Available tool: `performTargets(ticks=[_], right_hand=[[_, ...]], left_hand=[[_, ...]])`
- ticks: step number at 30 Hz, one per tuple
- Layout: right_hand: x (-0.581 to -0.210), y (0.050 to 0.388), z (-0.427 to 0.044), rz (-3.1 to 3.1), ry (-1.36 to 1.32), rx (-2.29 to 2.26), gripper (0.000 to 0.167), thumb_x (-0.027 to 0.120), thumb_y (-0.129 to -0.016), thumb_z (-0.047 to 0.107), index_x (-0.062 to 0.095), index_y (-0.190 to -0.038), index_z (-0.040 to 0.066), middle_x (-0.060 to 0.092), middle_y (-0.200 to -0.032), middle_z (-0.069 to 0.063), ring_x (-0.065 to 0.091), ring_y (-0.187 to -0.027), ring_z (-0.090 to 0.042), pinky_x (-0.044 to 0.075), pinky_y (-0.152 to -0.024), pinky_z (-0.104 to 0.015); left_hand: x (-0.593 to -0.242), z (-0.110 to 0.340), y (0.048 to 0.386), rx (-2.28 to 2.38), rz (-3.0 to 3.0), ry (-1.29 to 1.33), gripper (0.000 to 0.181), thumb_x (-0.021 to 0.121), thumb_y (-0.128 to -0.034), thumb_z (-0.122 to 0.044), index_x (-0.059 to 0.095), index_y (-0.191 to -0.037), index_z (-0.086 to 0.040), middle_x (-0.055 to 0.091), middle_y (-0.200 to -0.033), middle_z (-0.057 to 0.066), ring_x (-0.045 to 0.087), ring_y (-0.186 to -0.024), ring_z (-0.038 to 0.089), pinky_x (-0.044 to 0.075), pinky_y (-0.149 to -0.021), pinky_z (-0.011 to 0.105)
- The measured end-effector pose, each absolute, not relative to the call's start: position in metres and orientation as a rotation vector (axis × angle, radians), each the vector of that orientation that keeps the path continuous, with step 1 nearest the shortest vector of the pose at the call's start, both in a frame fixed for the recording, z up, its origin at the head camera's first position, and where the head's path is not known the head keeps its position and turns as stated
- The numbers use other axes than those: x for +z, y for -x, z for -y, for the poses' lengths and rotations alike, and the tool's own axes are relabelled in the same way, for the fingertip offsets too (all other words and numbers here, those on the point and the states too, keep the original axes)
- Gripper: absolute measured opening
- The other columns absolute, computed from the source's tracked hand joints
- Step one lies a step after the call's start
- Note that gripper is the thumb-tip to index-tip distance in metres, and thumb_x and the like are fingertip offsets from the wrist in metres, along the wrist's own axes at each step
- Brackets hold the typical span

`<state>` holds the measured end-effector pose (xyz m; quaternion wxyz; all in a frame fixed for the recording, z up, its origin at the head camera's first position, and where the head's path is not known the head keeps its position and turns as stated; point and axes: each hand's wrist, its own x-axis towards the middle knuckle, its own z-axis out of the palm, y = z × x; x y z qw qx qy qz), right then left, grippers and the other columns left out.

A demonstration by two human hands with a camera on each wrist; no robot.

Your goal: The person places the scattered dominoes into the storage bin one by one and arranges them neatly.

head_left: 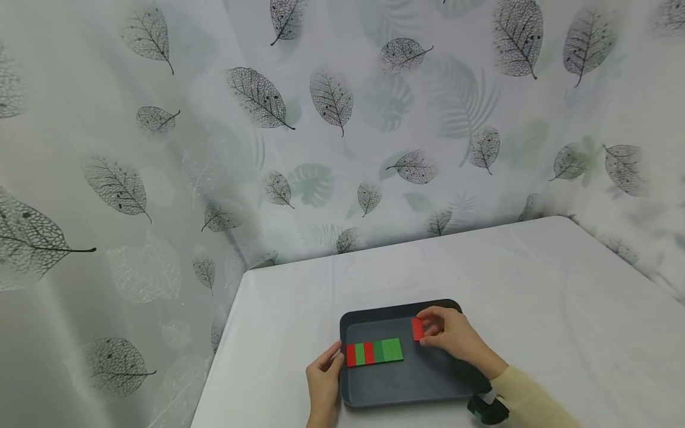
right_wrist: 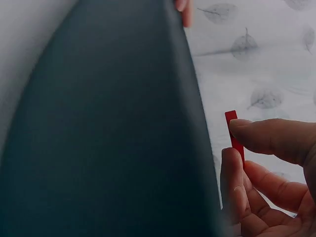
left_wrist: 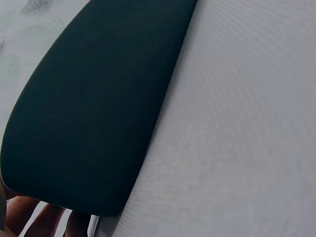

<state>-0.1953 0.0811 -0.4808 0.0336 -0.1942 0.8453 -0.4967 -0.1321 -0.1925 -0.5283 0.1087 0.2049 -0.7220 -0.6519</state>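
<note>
A dark grey tray (head_left: pixel 417 380) lies on the white table. In its left half sits a row of red and green tiles (head_left: pixel 374 352), side by side and touching. My right hand (head_left: pixel 452 334) is over the tray, right of the row, pinching a red tile (head_left: pixel 417 329) between thumb and fingers. The right wrist view shows that red tile (right_wrist: pixel 234 133) edge-on, as a thin strip. At the tray's left rim, my left hand (head_left: pixel 324 380) grips the edge with thumb and fingers. Only some of its fingers (left_wrist: pixel 44 219) show in the left wrist view, partly hidden by the tray.
White cloth covers the table (head_left: pixel 289 309) around the tray. A leaf-patterned curtain (head_left: pixel 332 148) hangs behind and to the sides. A dark device (head_left: pixel 488 409) is at the right wrist, near the tray's front right corner.
</note>
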Motion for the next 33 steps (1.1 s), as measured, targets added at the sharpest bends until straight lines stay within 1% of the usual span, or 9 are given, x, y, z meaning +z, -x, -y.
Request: performTargets(ticks=[6,15,18,24,33], right_hand=[[-0.496,0.197,-0.069,-2.617,0.602,-1.467,0.043,0.084,-0.071,0.004,0.066,-0.11,0.0,0.068,-0.094,-0.007,0.065,-0.073,-0.009,0.051,-0.061,-0.021],[-0.509,0.199,-0.063,-2.599,0.606,-1.449,0.042,0.083,-0.069,0.001,0.066,-0.108,-0.003,0.067,-0.09,-0.006,0.062,-0.071,-0.008,0.05,-0.061,-0.021],[-0.512,0.199,-0.062,-2.59,0.605,-1.443,0.043,0.084,-0.068,0.001,0.067,-0.107,-0.003,0.067,-0.089,-0.006,0.061,-0.07,-0.006,0.05,-0.061,-0.02],[-0.515,0.2,-0.06,-2.594,0.621,-1.42,0.043,0.084,-0.067,0.001,0.067,-0.106,-0.005,0.066,-0.088,-0.005,0.06,-0.07,-0.004,0.051,-0.061,-0.02],[-0.516,0.199,-0.056,-2.631,0.607,-1.375,0.043,0.086,-0.065,0.0,0.068,-0.104,-0.003,0.064,-0.086,-0.003,0.058,-0.07,-0.005,0.05,-0.062,-0.02]], left_hand=[[-0.533,0.193,0.133,-1.904,2.118,-0.616,0.031,0.065,-0.0893,-0.007,0.069,-0.119,-0.001,0.067,-0.125,0.018,0.064,-0.113,0.027,0.055,-0.083,0.022],[-0.532,0.192,0.134,-1.927,2.103,-0.618,0.032,0.065,-0.0891,-0.006,0.068,-0.12,0.0,0.066,-0.125,0.019,0.063,-0.114,0.028,0.055,-0.083,0.021],[-0.531,0.192,0.134,-1.928,2.106,-0.617,0.032,0.065,-0.0891,-0.008,0.068,-0.12,0.0,0.066,-0.125,0.018,0.064,-0.112,0.026,0.055,-0.083,0.022],[-0.531,0.192,0.133,-1.928,2.1,-0.623,0.031,0.065,-0.0889,-0.008,0.069,-0.12,-0.001,0.067,-0.124,0.017,0.065,-0.107,0.019,0.053,-0.08,0.017],[-0.533,0.193,0.134,-1.931,2.092,-0.633,0.032,0.065,-0.0888,-0.006,0.068,-0.12,0.0,0.067,-0.124,0.018,0.064,-0.11,0.023,0.054,-0.079,0.017]])
